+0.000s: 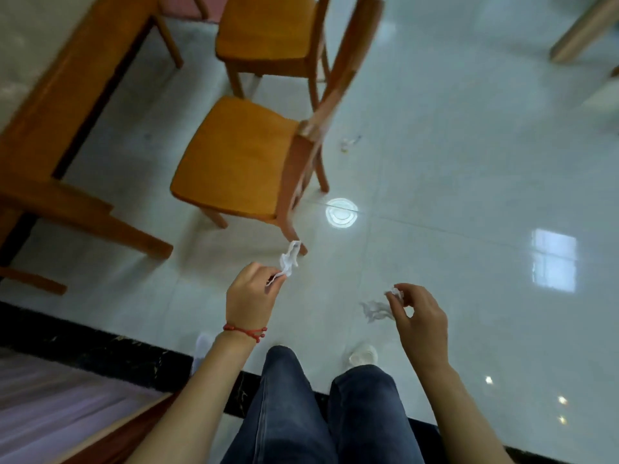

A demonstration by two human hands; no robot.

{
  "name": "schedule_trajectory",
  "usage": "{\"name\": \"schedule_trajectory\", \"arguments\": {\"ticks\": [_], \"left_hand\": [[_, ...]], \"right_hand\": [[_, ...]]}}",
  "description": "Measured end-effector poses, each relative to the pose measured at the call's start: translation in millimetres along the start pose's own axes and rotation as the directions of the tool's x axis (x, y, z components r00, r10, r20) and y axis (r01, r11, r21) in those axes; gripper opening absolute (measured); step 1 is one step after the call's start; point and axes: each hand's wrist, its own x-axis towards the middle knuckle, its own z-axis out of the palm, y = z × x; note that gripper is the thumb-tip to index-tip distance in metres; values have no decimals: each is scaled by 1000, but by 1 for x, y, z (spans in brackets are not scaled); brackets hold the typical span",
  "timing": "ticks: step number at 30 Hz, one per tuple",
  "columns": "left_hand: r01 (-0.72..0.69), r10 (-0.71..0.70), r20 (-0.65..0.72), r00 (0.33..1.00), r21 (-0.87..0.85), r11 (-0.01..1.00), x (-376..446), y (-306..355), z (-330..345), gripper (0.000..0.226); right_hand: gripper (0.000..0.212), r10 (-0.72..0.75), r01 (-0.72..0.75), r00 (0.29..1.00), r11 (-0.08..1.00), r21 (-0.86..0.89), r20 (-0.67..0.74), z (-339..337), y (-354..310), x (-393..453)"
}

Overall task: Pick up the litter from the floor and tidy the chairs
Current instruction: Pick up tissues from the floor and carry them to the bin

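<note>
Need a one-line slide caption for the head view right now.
Left hand and right hand each pinch white tissue above the tiled floor, beside a wooden chair.

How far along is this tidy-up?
Early to midway. In hand: the left hand pinches a crumpled white tissue, the right hand a small white paper wad. Left: a white scrap and small bits on the glossy tiled floor, and two orange wooden chairs stand out from the wooden table.
</note>
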Motion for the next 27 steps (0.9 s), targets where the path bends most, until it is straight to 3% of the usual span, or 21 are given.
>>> {"name": "schedule_trajectory", "arguments": {"ticks": [8, 15, 21, 27], "left_hand": [[-344, 344, 113, 932, -24, 939, 45, 124, 65, 20], [-524, 543, 198, 816, -145, 839, 99, 214, 118, 18], [-646, 697, 263, 667, -263, 717, 162, 285, 175, 19], [-757, 839, 323, 438, -371, 538, 218, 361, 226, 19]], "right_hand": [[10, 198, -211, 942, 977, -18, -272, -115, 100, -6], [11, 394, -425, 807, 905, 32, -441, -166, 153, -9], [8, 515, -579, 641, 811, 81, -569, -188, 180, 9], [5, 681, -689, 375, 659, 302, -629, -205, 197, 38]]}}
